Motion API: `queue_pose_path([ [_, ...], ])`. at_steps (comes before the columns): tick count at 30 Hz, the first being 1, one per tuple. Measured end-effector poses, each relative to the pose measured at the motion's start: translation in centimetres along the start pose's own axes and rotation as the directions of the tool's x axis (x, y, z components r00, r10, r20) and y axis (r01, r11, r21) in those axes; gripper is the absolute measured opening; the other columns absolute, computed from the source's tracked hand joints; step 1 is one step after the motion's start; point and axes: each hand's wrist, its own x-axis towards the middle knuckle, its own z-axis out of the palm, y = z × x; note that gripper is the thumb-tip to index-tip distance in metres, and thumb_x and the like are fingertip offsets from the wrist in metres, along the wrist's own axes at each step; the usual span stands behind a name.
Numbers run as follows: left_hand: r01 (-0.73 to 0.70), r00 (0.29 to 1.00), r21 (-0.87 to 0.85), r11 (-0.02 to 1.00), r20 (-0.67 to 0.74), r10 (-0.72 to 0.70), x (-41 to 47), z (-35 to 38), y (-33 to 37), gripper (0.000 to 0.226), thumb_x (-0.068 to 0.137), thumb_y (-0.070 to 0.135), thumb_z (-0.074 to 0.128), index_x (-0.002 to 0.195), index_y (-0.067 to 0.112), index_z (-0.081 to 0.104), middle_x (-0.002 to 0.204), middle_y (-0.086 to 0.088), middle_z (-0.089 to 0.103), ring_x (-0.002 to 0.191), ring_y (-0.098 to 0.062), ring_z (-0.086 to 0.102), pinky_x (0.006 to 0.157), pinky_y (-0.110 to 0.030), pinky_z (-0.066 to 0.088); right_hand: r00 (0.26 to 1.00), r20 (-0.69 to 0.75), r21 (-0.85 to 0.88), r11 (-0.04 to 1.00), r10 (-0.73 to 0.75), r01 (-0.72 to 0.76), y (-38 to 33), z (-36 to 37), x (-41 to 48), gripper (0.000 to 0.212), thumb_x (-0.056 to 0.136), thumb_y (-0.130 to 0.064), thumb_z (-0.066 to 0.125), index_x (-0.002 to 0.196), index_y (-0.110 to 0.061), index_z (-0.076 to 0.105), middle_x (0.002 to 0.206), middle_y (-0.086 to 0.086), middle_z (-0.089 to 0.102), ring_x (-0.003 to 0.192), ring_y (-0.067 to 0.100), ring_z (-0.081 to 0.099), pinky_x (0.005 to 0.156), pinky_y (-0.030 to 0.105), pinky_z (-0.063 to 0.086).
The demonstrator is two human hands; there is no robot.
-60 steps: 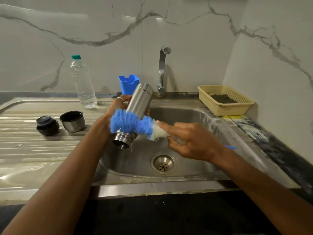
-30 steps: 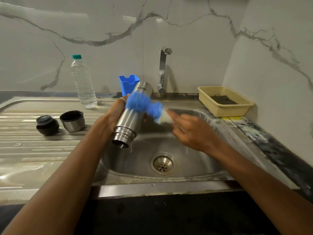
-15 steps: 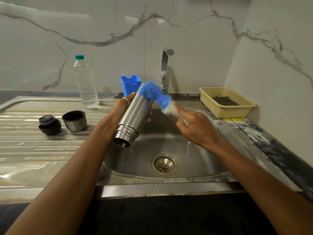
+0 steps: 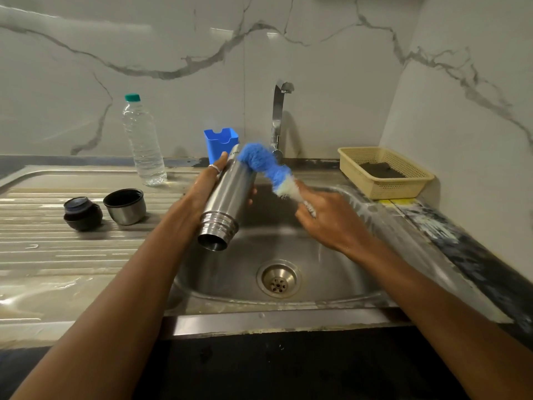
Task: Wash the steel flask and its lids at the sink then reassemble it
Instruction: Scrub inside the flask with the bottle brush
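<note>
Steel flask (image 4: 227, 197): tilted over sink (image 4: 230, 272), open mouth toward 7 o'clock; left hand (image 4: 207, 183) curled round body. Brush (image 4: 265, 166): right hand (image 4: 331, 217) gripping handle, blue bristles on flask's far end. Cup lid (image 4: 125, 206), stopper (image 4: 82, 212): on table (image 4: 57, 255) at 9 o'clock. Judged midway; lids, rinse, reassembly left.

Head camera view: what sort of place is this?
Probably a home kitchen's washing-up corner: a steel sink with a tap behind it, marble-look wall tiles, and a blue brush held against a flask.
</note>
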Motion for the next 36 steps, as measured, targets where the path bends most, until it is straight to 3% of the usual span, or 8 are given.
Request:
queue_pose_path([
  [5,-0.137,0.990,0.065,0.988,-0.031,0.139,-0.7,0.2,-0.1,0.032,0.102,0.049,0.048,0.095,0.020,0.061,0.063,0.007,0.072,0.053,-0.005,0.069,0.048,-0.021,0.056,0.962,0.112,0.024,0.968,-0.249,0.248,0.1,-0.8,-2.3,0.059,0.094,-0.034,0.051,0.150,-0.015,0.048,0.077,-0.003,0.061,0.060,0.007,0.049,0.054,0.018,0.042],
  [10,-0.051,0.998,0.018,0.999,0.047,0.050,0.2,-0.4,-0.1,0.066,0.086,0.058,0.070,0.127,0.007,0.055,0.092,-0.015,0.070,0.072,-0.030,0.069,0.073,-0.041,0.060,1.000,-0.027,-0.033,0.999,0.015,-0.016,0.6,-0.2,-0.2,0.055,0.096,-0.028,0.053,0.149,-0.013,0.050,0.082,0.007,0.069,0.064,0.012,0.054,0.060,0.032,0.049],
  [13,-0.052,0.995,-0.025,0.998,0.079,0.054,-0.4,-0.3,0.2,0.039,0.082,0.035,0.082,0.098,0.002,0.067,0.068,-0.008,0.071,0.055,-0.018,0.069,0.053,-0.028,0.058,0.982,0.036,-0.021,0.982,-0.187,0.188,-0.4,-0.5,-1.5,0.057,0.094,-0.031,0.052,0.148,-0.011,0.050,0.077,0.002,0.064,0.059,0.008,0.048,0.051,0.027,0.048],
  [16,-0.011,1.000,-0.064,0.998,-0.004,0.010,-0.9,0.0,0.5,0.041,0.102,0.045,0.051,0.105,0.005,0.060,0.068,-0.008,0.069,0.055,-0.018,0.069,0.046,-0.026,0.056,0.915,0.112,-0.062,0.916,-0.388,0.396,-0.4,-0.7,-2.7,0.057,0.093,-0.031,0.053,0.147,-0.014,0.051,0.073,-0.001,0.059,0.055,0.006,0.043,0.049,0.019,0.038],
  [19,-0.001,1.000,-0.101,0.995,-0.026,-0.002,-1.0,0.3,0.4,0.054,0.107,0.042,0.038,0.092,-0.001,0.067,0.069,-0.012,0.068,0.057,-0.020,0.068,0.059,-0.032,0.062,0.989,-0.013,-0.072,0.987,-0.145,0.144,-0.2,-0.2,-0.6,0.057,0.094,-0.030,0.053,0.149,-0.017,0.048,0.076,0.001,0.063,0.057,0.012,0.050,0.050,0.032,0.049],
  [22,0.018,0.997,-0.087,0.996,-0.069,-0.024,-1.1,0.4,0.1,0.054,0.098,0.048,0.054,0.130,0.006,0.059,0.107,-0.019,0.068,0.089,-0.032,0.069,0.099,-0.052,0.052,0.998,-0.058,-0.075,0.997,0.001,-0.005,0.2,0.1,0.5,0.053,0.094,-0.024,0.055,0.146,-0.013,0.053,0.078,0.004,0.068,0.060,0.011,0.051,0.056,0.028,0.046],
  [28,0.015,1.000,-0.161,0.987,0.006,-0.014,-0.7,-0.4,0.4,0.062,0.089,0.057,0.061,0.124,0.007,0.060,0.094,-0.015,0.068,0.076,-0.025,0.069,0.061,-0.036,0.062,0.925,0.117,-0.015,0.930,-0.363,0.367,-0.2,-0.9,-2.7,0.057,0.094,-0.031,0.053,0.149,-0.016,0.049,0.075,-0.001,0.060,0.056,0.010,0.050,0.050,0.025,0.044],
  [36,-0.003,1.000,0.038,0.999,0.017,0.003,0.4,-0.6,0.0,0.074,0.079,0.059,0.076,0.126,0.005,0.057,0.093,-0.017,0.069,0.076,-0.033,0.069,0.082,-0.048,0.058,0.999,-0.029,-0.068,0.997,0.036,-0.038,0.8,0.3,0.8,0.058,0.097,-0.028,0.050,0.153,-0.017,0.044,0.081,0.002,0.066,0.064,0.012,0.052,0.061,0.028,0.045],
])
